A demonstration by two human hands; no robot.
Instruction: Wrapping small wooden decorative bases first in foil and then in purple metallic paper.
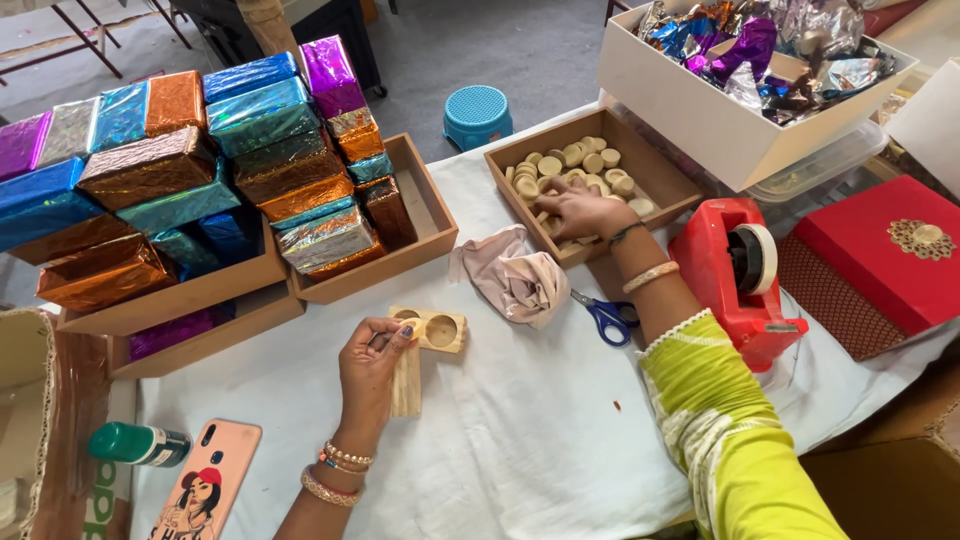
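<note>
My left hand (372, 366) holds a pale wooden block with two round holes (436, 329) against the white cloth of the table. A flat wooden strip (406, 384) lies under that hand. My right hand (583, 211) reaches into a wooden tray (660, 172) and rests on a pile of pale round discs (572, 161); whether its fingers close on a disc cannot be told. A crumpled pinkish cloth (513, 276) lies between the two hands.
Blue-handled scissors (606, 317) and a red tape dispenser (738, 275) lie beside my right arm. Foil-wrapped boxes (190, 170) fill wooden trays at left. A white box of crumpled foil (748, 60), a red box (884, 258), a phone (204, 492) and a green bottle (135, 443) are nearby.
</note>
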